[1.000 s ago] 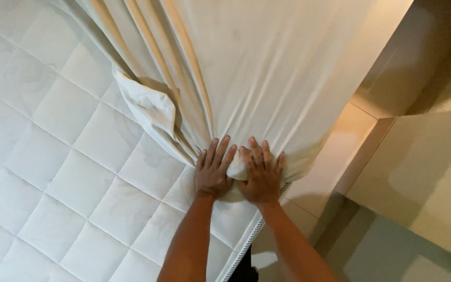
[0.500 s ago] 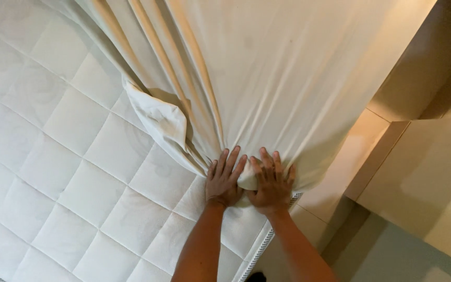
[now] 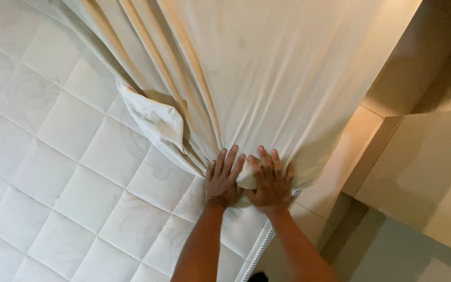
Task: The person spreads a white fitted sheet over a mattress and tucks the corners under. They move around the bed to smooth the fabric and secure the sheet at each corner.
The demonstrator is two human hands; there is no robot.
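A cream bed sheet (image 3: 283,78) lies over the upper right part of a white quilted mattress (image 3: 69,172), gathered in folds that run down to my hands. My left hand (image 3: 223,180) lies flat, fingers spread, on the bunched sheet edge near the mattress's right side. My right hand (image 3: 270,180) sits right beside it, curled over a bunched lump of sheet and gripping it. A loose flap of sheet (image 3: 155,122) is folded back to the left of my hands.
The mattress's right edge (image 3: 264,245) has a grey mesh border. To the right stand a beige bed frame ledge (image 3: 335,177) and a tan cabinet or wall panel (image 3: 424,172), with grey floor (image 3: 387,256) below.
Both hands have stayed together on the sheet's gathered edge. The view has shifted slightly, and the sheet folds look pulled tighter toward my hands.
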